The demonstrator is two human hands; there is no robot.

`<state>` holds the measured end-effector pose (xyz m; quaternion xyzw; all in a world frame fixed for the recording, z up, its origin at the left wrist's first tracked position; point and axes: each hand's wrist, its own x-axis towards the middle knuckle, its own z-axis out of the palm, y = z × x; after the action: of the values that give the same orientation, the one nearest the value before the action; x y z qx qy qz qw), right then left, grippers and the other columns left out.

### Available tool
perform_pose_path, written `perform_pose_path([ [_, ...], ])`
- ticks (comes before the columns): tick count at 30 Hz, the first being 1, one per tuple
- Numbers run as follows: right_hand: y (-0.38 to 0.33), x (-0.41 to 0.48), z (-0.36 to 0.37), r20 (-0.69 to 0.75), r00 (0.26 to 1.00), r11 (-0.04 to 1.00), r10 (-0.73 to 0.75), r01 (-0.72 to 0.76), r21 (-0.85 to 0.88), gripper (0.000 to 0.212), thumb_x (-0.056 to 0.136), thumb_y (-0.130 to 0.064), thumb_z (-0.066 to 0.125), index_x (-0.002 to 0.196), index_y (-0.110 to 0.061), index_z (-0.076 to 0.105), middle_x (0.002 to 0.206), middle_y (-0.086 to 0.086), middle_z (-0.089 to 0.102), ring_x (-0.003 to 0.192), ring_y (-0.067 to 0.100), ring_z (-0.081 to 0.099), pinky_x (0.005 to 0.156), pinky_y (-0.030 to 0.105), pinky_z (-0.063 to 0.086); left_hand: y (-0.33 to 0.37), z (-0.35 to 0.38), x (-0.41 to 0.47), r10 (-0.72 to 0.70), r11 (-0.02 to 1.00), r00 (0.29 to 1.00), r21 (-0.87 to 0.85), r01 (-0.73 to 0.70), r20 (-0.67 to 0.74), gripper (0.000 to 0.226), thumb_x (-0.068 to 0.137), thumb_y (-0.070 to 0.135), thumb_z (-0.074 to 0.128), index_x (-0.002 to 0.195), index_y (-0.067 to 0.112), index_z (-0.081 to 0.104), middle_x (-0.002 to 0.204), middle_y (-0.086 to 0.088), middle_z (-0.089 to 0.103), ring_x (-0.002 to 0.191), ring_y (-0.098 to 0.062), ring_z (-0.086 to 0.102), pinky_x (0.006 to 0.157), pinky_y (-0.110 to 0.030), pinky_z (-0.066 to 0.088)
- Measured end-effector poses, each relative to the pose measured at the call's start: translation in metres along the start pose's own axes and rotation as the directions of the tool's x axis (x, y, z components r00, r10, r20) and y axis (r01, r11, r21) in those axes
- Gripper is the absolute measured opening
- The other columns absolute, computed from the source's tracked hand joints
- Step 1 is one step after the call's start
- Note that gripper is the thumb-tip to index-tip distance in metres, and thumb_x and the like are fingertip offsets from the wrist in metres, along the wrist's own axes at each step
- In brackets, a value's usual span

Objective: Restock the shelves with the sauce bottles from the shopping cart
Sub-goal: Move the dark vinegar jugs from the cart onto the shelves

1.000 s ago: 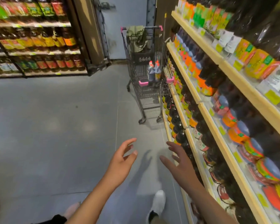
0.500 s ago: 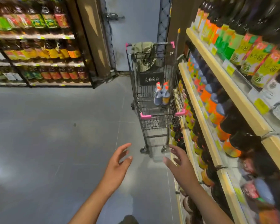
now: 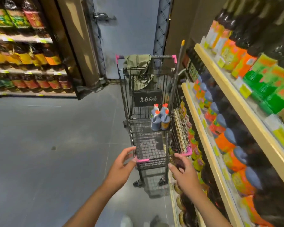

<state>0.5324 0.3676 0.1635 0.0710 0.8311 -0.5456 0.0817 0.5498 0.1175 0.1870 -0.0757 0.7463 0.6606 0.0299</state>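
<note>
Fetching is judged to be in hand: the left hand [image 3: 121,167] and right hand [image 3: 185,174] are held open, empty, at the cart [image 3: 143,160] rim, lower centre. The bottles [image 3: 160,118] are stood mid-frame, deep in the cart; a forward reach is needed.

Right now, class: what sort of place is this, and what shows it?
Most likely a supermarket aisle: shelves packed with labelled bottles, yellow price tags on their edges, and a wire shopping cart holding four sauce bottles.
</note>
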Motion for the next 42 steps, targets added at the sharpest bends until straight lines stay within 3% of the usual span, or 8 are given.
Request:
perform_pose_path([
  [8, -0.022, 0.137, 0.002, -0.003, 0.996, 0.996, 0.089, -0.089, -0.009, 0.04, 0.093, -0.031, 0.068, 0.13, -0.038, 0.053, 0.131, -0.015, 0.051, 0.123, 0.005, 0.051, 0.108, 0.034, 0.045, 0.007, 0.015, 0.155, -0.023, 0.998, 0.995, 0.055, 0.018, 0.095, 0.039, 0.1, 0.008, 0.058, 0.125, 0.038, 0.061, 0.135, 0.013, 0.061, 0.128, -0.005, 0.055, 0.103, -0.023, 0.045],
  [17, -0.002, 0.32, 0.021, 0.118, 0.957, 0.962, 0.266, -0.254, -0.102, 0.038, 0.096, -0.028, 0.064, 0.132, -0.024, 0.053, 0.125, -0.002, 0.06, 0.115, 0.013, 0.057, 0.081, 0.024, 0.046, -0.014, 0.033, 0.282, -0.111, 0.984, 0.993, 0.148, 0.103, 0.045, 0.036, 0.1, 0.013, 0.058, 0.127, 0.036, 0.059, 0.136, 0.013, 0.059, 0.119, 0.002, 0.057, 0.096, -0.013, 0.045],
  [26, 0.048, 0.441, 0.072, 0.171, 0.855, 0.872, 0.49, -0.477, -0.112, 0.041, 0.096, -0.02, 0.065, 0.134, -0.011, 0.054, 0.124, 0.005, 0.058, 0.108, 0.021, 0.056, 0.094, 0.035, 0.046, -0.087, 0.026, 0.365, -0.183, 0.941, 0.983, 0.293, 0.169, 0.021, 0.034, 0.1, 0.02, 0.055, 0.128, 0.04, 0.059, 0.135, 0.018, 0.059, 0.125, 0.0, 0.054, 0.11, -0.032, 0.044],
  [30, 0.078, 0.496, 0.097, 0.236, 0.882, 0.911, 0.408, -0.41, -0.043, 0.039, 0.073, 0.0, 0.081, 0.093, -0.025, 0.06, 0.069, -0.001, 0.056, 0.055, 0.012, 0.055, 0.058, 0.026, 0.036, -0.115, 0.009, 0.398, -0.073, 0.792, 0.986, 0.609, -0.032, 0.147, 0.054, 0.088, 0.01, 0.051, 0.136, 0.034, 0.054, 0.144, 0.014, 0.05, 0.133, -0.001, 0.045, 0.113, -0.021, 0.032],
  [32, 0.085, 0.527, 0.113, 0.167, 0.878, 0.88, 0.448, -0.466, 0.095, 0.045, 0.089, 0.009, 0.055, 0.075, -0.029, 0.036, 0.047, -0.003, 0.05, 0.041, 0.011, 0.05, 0.057, 0.024, 0.019, -0.123, 0.003, 0.418, -0.061, 0.781, 0.982, 0.622, -0.064, 0.177, 0.054, 0.086, 0.004, 0.051, 0.133, 0.03, 0.057, 0.142, 0.012, 0.052, 0.131, -0.003, 0.048, 0.111, -0.02, 0.035],
  [35, 0.098, 0.555, 0.14, 0.18, 0.829, 0.848, 0.529, -0.527, -0.066, 0.039, 0.103, -0.003, 0.046, 0.068, -0.019, 0.045, 0.054, -0.008, 0.056, 0.063, 0.015, 0.051, 0.058, 0.013, 0.043, -0.132, 0.003, 0.444, -0.042, 0.834, 0.988, 0.55, -0.048, 0.15, 0.048, 0.087, 0.003, 0.048, 0.127, 0.025, 0.061, 0.133, 0.014, 0.055, 0.124, 0.006, 0.049, 0.111, -0.022, 0.04],
  [38, 0.114, 0.561, 0.152, 0.079, 0.755, 0.758, 0.651, -0.652, -0.012, 0.019, 0.093, -0.031, 0.065, 0.077, -0.022, 0.057, 0.075, -0.002, 0.061, 0.071, 0.02, 0.059, 0.077, 0.035, 0.057, -0.137, 0.005, 0.454, -0.034, 0.812, 0.987, 0.58, -0.066, 0.159, 0.045, 0.089, 0.0, 0.05, 0.125, 0.023, 0.062, 0.13, 0.012, 0.056, 0.118, 0.002, 0.053, 0.109, -0.021, 0.041],
  [42, 0.122, 0.564, 0.164, 0.034, 0.794, 0.794, 0.607, -0.607, -0.031, 0.024, 0.092, -0.037, 0.063, 0.078, -0.017, 0.06, 0.076, 0.003, 0.064, 0.071, 0.024, 0.062, 0.076, 0.04, 0.058, -0.153, 0.006, 0.444, 0.085, 0.708, 0.966, 0.667, -0.231, 0.244, 0.038, 0.085, 0.013, 0.047, 0.117, 0.025, 0.062, 0.126, 0.009, 0.061, 0.116, -0.01, 0.06, 0.1, -0.028, 0.051],
])
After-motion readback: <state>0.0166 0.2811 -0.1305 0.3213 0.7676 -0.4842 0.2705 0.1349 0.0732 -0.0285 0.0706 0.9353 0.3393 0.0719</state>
